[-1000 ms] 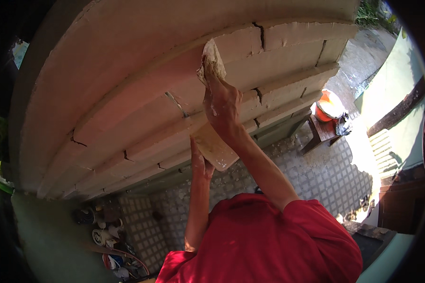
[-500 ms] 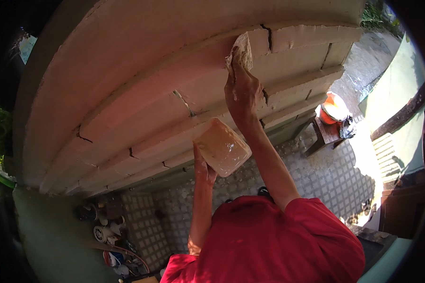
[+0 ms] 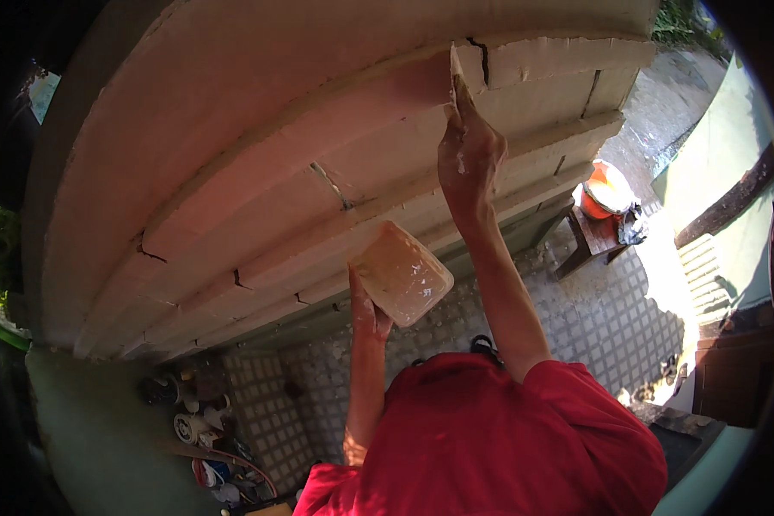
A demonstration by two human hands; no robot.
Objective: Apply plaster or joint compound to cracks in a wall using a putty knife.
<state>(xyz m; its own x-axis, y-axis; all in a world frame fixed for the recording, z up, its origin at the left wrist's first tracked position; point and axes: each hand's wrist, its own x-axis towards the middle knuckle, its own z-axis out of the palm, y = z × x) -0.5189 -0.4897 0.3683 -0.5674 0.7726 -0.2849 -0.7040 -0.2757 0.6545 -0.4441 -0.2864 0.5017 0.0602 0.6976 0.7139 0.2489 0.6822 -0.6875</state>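
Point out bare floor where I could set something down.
Tiled floor shows bare between the wooden stool and the person's red right sleeve. The stool is crowded by an orange bucket, with a crumpled plastic bag beside it; mixed clutter crowds the lower left, beside the green wall.

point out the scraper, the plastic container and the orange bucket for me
Scraper (image 3: pixel 456 74): head view, on its thin pale blade.
Plastic container (image 3: pixel 402 277): head view, on its broad face turned to the camera.
Orange bucket (image 3: pixel 591 205): head view, on its outer wall.
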